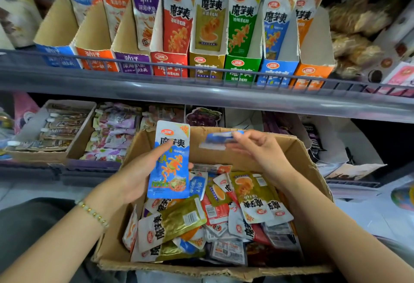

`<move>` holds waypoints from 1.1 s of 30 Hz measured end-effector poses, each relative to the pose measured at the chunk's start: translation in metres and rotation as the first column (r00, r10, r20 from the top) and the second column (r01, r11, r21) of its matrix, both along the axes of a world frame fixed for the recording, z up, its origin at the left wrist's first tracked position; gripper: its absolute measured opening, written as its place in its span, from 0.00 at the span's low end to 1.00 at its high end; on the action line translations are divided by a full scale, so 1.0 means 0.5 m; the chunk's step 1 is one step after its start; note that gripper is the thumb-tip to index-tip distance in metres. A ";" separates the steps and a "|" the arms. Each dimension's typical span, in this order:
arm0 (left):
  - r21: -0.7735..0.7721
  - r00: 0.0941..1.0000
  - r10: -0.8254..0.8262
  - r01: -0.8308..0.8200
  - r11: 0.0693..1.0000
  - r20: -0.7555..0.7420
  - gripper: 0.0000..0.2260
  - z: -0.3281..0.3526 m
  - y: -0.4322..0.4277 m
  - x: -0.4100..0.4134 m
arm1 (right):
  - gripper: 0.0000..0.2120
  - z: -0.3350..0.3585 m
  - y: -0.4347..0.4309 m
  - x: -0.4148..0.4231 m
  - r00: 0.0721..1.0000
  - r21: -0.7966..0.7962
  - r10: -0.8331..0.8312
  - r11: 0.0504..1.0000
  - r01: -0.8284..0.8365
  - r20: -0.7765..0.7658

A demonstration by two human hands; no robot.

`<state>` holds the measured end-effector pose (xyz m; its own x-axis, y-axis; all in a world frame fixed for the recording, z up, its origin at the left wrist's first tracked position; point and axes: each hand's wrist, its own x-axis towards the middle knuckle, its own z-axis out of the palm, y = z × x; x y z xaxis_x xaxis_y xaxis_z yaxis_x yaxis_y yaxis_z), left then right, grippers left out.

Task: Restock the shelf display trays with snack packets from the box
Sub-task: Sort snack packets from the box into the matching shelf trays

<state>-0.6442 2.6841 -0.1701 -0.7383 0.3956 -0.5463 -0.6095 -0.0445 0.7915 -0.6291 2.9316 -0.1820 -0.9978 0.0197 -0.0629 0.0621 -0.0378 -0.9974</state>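
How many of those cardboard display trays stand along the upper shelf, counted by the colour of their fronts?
blue trays: 2
orange trays: 2
purple tray: 1
red tray: 1
yellow tray: 1
green tray: 1
Total: 8

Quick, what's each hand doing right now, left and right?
Left hand: holding an upright blue packet, thumb across its front.
Right hand: pinching a blurred blue packet over the box.
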 end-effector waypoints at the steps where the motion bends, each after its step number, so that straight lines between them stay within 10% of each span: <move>1: 0.020 1.000 -0.026 0.026 0.999 0.011 0.18 0.003 0.004 0.002 | 0.13 0.013 -0.005 0.008 0.999 -0.052 -0.033 0.998 0.031 -0.034; 6: 0.215 0.994 -0.067 0.048 0.975 0.081 0.29 0.001 0.032 0.006 | 0.13 0.001 -0.064 0.042 0.992 -0.011 0.101 0.995 -0.102 -0.073; 10: 0.081 0.999 0.046 -0.048 0.996 0.022 0.16 -0.023 0.041 0.015 | 0.13 -0.017 -0.096 0.056 0.954 0.046 0.300 0.953 -0.299 -0.021; 15: -0.028 0.964 0.199 -0.207 0.978 -0.175 0.10 -0.019 0.003 -0.002 | 0.12 -0.061 -0.048 0.016 0.993 0.175 0.099 0.978 -0.109 0.062; 22: 0.207 0.956 0.242 -0.207 0.956 -0.165 0.11 0.011 -0.049 -0.018 | 0.25 -0.177 -0.030 -0.028 0.778 0.609 0.257 0.503 -0.614 0.573; 29: 0.216 0.967 0.199 -0.164 0.962 -0.156 0.12 0.011 -0.049 -0.018 | 0.47 -0.244 -0.032 -0.052 0.737 0.627 0.229 0.405 -0.666 0.636; 33: 0.224 0.968 0.201 -0.165 0.960 -0.151 0.13 0.008 -0.045 -0.019 | 0.17 -0.234 -0.044 -0.004 0.822 0.662 0.241 0.497 -0.561 0.516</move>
<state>-0.6536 2.6616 -0.1663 -0.8837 0.3363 -0.3255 -0.4318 -0.3175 0.8442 -0.6311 2.9094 -0.2988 -0.8251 -0.1783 -0.5360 0.1686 0.8279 -0.5350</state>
